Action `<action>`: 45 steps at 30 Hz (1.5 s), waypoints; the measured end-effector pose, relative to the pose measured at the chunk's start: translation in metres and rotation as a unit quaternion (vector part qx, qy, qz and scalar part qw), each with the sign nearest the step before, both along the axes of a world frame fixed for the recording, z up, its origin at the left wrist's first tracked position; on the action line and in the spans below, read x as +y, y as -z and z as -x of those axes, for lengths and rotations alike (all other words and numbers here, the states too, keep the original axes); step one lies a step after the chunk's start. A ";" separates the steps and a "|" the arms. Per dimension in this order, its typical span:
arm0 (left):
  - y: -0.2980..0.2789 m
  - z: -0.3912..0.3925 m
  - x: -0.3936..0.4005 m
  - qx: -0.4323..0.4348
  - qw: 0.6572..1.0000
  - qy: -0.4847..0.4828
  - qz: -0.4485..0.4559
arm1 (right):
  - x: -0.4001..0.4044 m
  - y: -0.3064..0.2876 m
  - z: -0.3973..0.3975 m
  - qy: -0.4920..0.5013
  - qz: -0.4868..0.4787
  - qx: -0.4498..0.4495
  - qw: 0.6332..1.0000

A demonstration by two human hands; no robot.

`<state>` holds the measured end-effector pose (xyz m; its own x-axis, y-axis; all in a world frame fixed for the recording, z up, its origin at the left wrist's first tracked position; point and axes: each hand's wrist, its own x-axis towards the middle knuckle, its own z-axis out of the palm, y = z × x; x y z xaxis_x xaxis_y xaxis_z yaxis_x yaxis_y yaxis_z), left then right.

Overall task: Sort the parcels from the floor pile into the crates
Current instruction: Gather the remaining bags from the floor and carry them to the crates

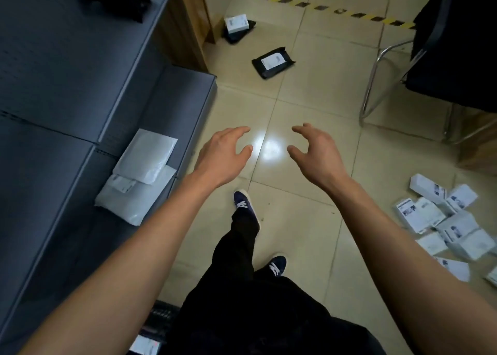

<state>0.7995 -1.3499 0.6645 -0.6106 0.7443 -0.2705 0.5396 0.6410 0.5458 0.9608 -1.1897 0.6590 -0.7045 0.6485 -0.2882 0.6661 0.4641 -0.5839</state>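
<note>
I see the tiled floor [309,233] filling most of the view, with grey crates [67,72] lined up along its left edge. The nearest open crate [185,107] holds two white padded bags [139,177], one lying partly over the other. At the upper right stands a black chair [443,58] on a bent metal frame, its legs planted on the tiles between the far parcels and the heap on the right. That heap, a pile of white boxes [446,223] with printed labels, lies scattered at the right edge, well apart from the crates. Farther off, a black bag [273,62] with a white label lies flat on the floor, and beyond it a small white box [236,23] sits on another black bag beside a wooden panel [185,23]. Striped yellow and black tape [336,10] runs across the far tiles. My left hand [223,158] and right hand [317,155] reach out over bare floor, each grip open with fingers loosely bent, holding nothing. Below them are two dark shoes [244,206].
</note>
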 end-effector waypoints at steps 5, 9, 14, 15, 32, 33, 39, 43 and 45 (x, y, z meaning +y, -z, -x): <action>0.020 0.069 0.078 -0.012 1.000 0.005 -0.008 | 0.069 0.011 0.060 0.010 0.003 -0.020 1.000; 0.017 0.118 0.135 -0.015 0.999 0.029 -0.001 | 0.123 0.011 0.108 0.023 0.006 -0.016 1.000; 0.006 0.164 0.207 -0.002 0.999 0.049 0.010 | 0.184 0.010 0.150 0.040 0.023 -0.009 0.999; 0.008 0.172 0.224 -0.002 0.999 0.053 0.010 | 0.198 0.012 0.156 0.044 0.027 -0.009 0.999; 0.033 0.256 0.513 -0.010 1.000 0.010 0.023 | 0.504 0.037 0.261 -0.028 0.039 -0.049 0.998; 0.036 0.267 0.521 -0.014 1.000 -0.001 0.025 | 0.517 0.037 0.275 -0.037 0.040 -0.049 0.997; 0.050 0.347 0.557 -0.029 0.995 -0.090 0.040 | 0.582 0.044 0.378 -0.100 0.038 -0.070 0.992; 0.053 0.401 0.581 -0.037 0.989 -0.138 0.046 | 0.615 0.047 0.447 -0.141 0.040 -0.084 0.986; 0.050 0.421 0.592 -0.040 0.986 -0.152 0.049 | 0.631 0.043 0.478 -0.162 0.033 -0.082 0.983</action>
<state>0.3787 -0.7577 0.6142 -0.7753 0.4984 -0.3880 0.2724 0.8181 0.5065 0.4830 -0.5590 0.6164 -0.8112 0.3746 -0.4490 0.5777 0.6324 -0.5161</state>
